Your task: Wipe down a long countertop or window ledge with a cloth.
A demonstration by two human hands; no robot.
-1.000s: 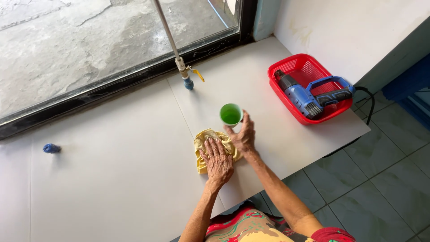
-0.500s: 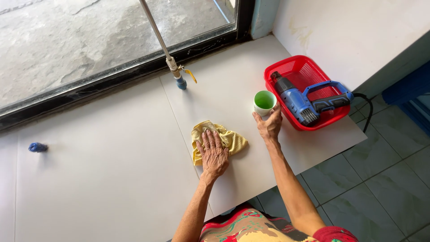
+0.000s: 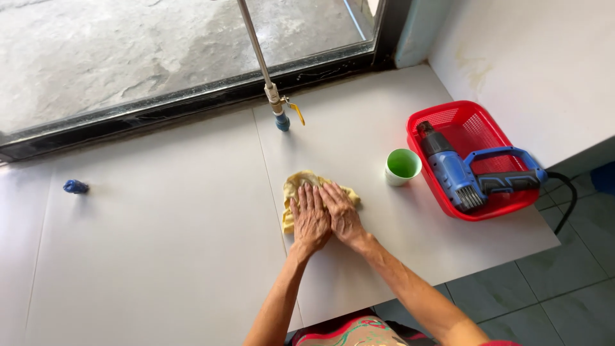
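A crumpled yellow cloth (image 3: 296, 186) lies on the white tabletop (image 3: 160, 256). My left hand (image 3: 309, 220) rests flat on the cloth with fingers stretched out. My right hand (image 3: 341, 213) lies flat beside it, fingers on the cloth's right part, the two hands touching side by side. A white cup with a green inside (image 3: 402, 166) stands free on the table to the right of the cloth, next to a red basket.
The red basket (image 3: 448, 122) holds a blue heat gun (image 3: 458, 173) with a black cord running off the table's right edge. A metal pipe with a yellow-handled valve (image 3: 277, 102) stands at the back by the window. A small blue object (image 3: 75, 186) lies far left.
My right hand carried the cup to the right, set it down beside the red basket, let go and came back onto the cloth next to my left hand.
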